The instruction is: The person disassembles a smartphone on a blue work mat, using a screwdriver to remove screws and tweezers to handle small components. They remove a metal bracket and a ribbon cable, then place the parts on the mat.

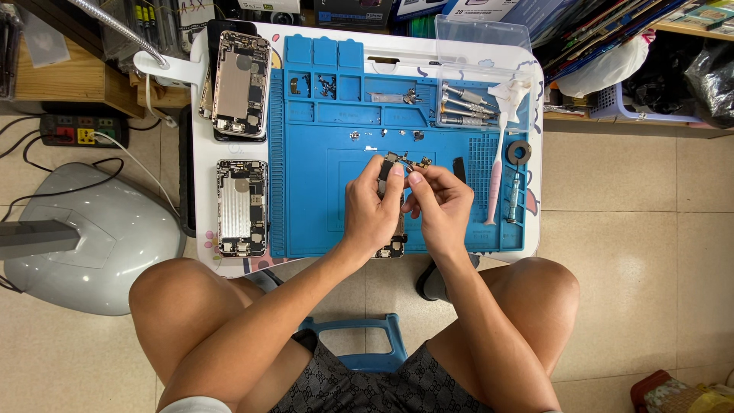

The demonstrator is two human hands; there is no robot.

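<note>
At far left a grey lamp base (84,229) sits on the floor. On the white tabletop (200,138) lie two opened phones (241,84) (241,206), backs off. Right of them is a blue mat (321,191) with trays of screws (325,84).

Over the mat's middle, the left hand (371,210) and right hand (440,206) both pinch a small board (405,162) with a thin flex, grips narrow. It looks light, thin and fragile; the edges seem the safest hold, not the flex. Part of another phone (394,246) shows under the left wrist.

Further right: screwdrivers (466,107), a pink brush (495,183), a black ring (519,152). Blue boxes (489,9) with white labels line the top edge; a clear plastic bag (608,65) lies at upper right.
</note>
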